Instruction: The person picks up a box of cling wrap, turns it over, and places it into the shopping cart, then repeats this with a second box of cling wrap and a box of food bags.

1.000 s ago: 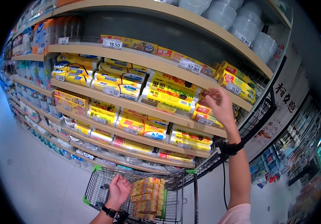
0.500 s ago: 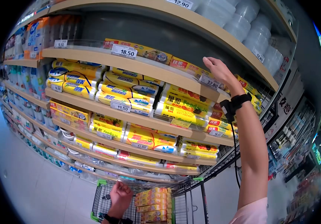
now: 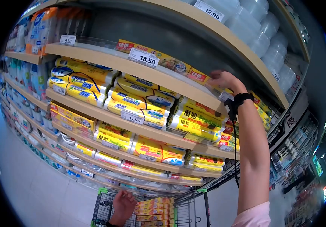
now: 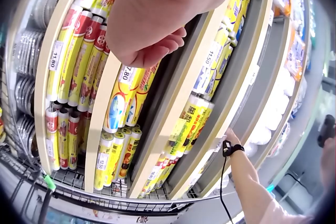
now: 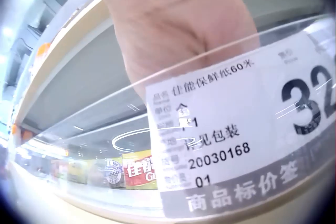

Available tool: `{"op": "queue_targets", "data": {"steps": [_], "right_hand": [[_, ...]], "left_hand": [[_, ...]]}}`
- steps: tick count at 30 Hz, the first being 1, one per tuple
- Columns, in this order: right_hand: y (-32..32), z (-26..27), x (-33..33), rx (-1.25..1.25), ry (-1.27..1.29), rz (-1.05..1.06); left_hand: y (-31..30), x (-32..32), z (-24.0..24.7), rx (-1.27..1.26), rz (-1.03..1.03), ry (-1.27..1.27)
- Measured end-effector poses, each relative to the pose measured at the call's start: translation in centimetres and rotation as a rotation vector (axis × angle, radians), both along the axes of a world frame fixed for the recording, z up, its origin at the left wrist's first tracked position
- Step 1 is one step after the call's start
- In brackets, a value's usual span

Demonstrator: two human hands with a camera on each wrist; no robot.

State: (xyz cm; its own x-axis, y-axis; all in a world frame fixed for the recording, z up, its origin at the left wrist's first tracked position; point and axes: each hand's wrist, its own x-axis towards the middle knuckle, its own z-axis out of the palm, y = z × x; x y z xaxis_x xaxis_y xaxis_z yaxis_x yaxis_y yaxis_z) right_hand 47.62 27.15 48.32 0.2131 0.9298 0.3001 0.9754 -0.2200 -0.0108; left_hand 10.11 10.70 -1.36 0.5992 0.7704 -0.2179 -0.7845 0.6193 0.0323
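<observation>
My right hand [image 3: 226, 80] reaches over the front lip of an upper shelf [image 3: 106, 60], its fingers extended leftward above a yellow-and-red cling wrap box [image 3: 198, 75]. In the right wrist view, a large price tag [image 5: 226, 134] in a clear strip hides the fingers, and the printed end of a cling wrap box [image 5: 140, 169] shows beyond it. A second long yellow box [image 3: 166, 62] lies farther left on that shelf. Low over the shopping cart, my left hand [image 3: 124, 206] hangs with loosely curled fingers, holding nothing.
Yellow rolls of plastic bags [image 3: 140, 102] fill the shelves below. Clear plastic tubs [image 3: 246, 22] stand on the shelf above. The cart [image 3: 102, 200] holds stacked yellow boxes [image 3: 153, 212]. A black cable [image 3: 235, 151] hangs from the right wrist.
My right hand has risen from near the lower rolls to the upper shelf, then dipped toward the cling wrap box. My left hand stays over the cart. The view has shifted closer to the shelves.
</observation>
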Motion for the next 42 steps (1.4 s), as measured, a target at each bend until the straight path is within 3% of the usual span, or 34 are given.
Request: {"op": "queue_targets", "data": {"steps": [7, 16, 25, 28, 31, 34, 42], "right_hand": [[0.4, -0.2, -0.7, -0.109, -0.192, -0.051], [1.1, -0.5, 0.2, -0.079, -0.128, -0.016], [0.3, -0.2, -0.5, -0.092, -0.274, -0.022], [-0.4, -0.3, -1.4, -0.019, -0.285, -0.042], [-1.8, -0.4, -1.0, 0.227, -0.235, 0.180], [-3.3, 0.6, -2.9, 0.282, -0.128, 0.111], [-6.0, -0.2, -6.7, 0.536, -0.361, 0.308]], "left_hand": [[0.8, -0.5, 0.1, -0.017, 0.010, 0.011], [0.7, -1.1, -0.3, -0.031, 0.041, -0.009], [0.3, -1.3, 0.7, 0.002, 0.060, 0.036], [0.1, -1.4, 1.2, 0.028, 0.062, 0.055], [-0.2, -1.5, 1.1, 0.055, 0.058, 0.053], [-0.5, -1.5, 1.0, 0.099, 0.041, 0.027], [-1.4, -0.6, 4.2, 0.173, 0.028, 0.032]]}}
